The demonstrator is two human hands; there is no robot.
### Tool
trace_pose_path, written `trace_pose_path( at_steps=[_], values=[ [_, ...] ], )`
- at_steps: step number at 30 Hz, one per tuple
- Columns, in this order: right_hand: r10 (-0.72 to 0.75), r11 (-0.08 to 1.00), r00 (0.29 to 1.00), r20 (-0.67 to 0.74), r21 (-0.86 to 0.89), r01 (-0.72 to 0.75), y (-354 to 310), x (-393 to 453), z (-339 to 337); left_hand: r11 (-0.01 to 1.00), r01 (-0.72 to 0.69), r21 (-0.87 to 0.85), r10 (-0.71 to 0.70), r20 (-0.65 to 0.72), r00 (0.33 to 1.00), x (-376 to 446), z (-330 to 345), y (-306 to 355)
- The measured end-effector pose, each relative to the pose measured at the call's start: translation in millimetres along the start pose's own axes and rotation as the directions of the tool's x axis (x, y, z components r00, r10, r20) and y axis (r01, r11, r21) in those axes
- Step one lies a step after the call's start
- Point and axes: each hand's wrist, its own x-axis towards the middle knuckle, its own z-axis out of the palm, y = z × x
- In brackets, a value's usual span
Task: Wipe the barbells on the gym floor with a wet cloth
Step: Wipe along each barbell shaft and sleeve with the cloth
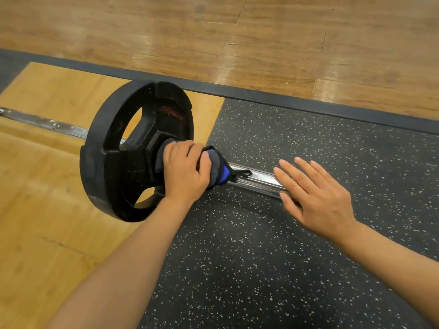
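I see left hand [184, 170] clenching grey-blue cloth [215, 168] around barbell sleeve [257, 180] beside plate [114, 150]; right hand [316, 198] flat, fingers straight, on sleeve.

Open speckled mat [261, 269] beside the bar sleeve [256, 180]; weight plate [114, 153] blocking leftward.

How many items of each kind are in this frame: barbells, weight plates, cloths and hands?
Barbells: 1, the chrome barbell lying across the floor
Weight plates: 1, the black plate on the bar
Cloths: 1, the grey and blue cloth wrapped round the sleeve
Hands: 2, the left hand gripping the cloth, the right hand flat on the bar
Total: 5
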Motion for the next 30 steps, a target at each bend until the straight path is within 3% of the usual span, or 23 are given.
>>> trace_pose_path(
  at_steps=[7, 11, 14, 20, 23, 27, 30],
  values=[
    [-0.015, 1.0, 1.0, -0.015, 0.008, 0.015, -3, -2, -4, 0.975, -0.199, -0.101, 0.208, 0.079, 0.975, -15, -7, 11],
    [-0.019, 1.0, 1.0, 0.003, 0.001, 0.019, -3, -3, -4, 0.999, -0.037, 0.002, 0.037, 0.055, 0.998, -3, -13, -13],
    [-0.011, 1.0, 1.0, 0.008, 0.005, 0.011, -2, -3, -4, 0.999, 0.035, -0.028, -0.035, 0.003, 0.999, -6, -7, -1],
    [-0.01, 1.0, 1.0, 0.013, -0.003, 0.01, -3, -1, -4, 0.973, -0.13, -0.192, 0.128, -0.023, 0.991, -23, 1, 36],
    [-0.013, 1.0, 1.0, 0.019, -0.004, 0.013, -2, -2, -5, 0.971, -0.183, -0.155, 0.192, 0.042, 0.981, -16, -5, 18],
    [-0.007, 1.0, 1.0, 0.031, 0.0, 0.007, 1, -1, -4, 0.997, 0.045, -0.065, -0.044, 0.018, 0.999, 0, -9, -5],
    [-0.004, 1.0, 1.0, 0.024, -0.003, 0.004, 1, 0, -2, 0.99, 0.108, -0.095, -0.107, 0.012, 0.994, -4, -4, 8]
  ],
)
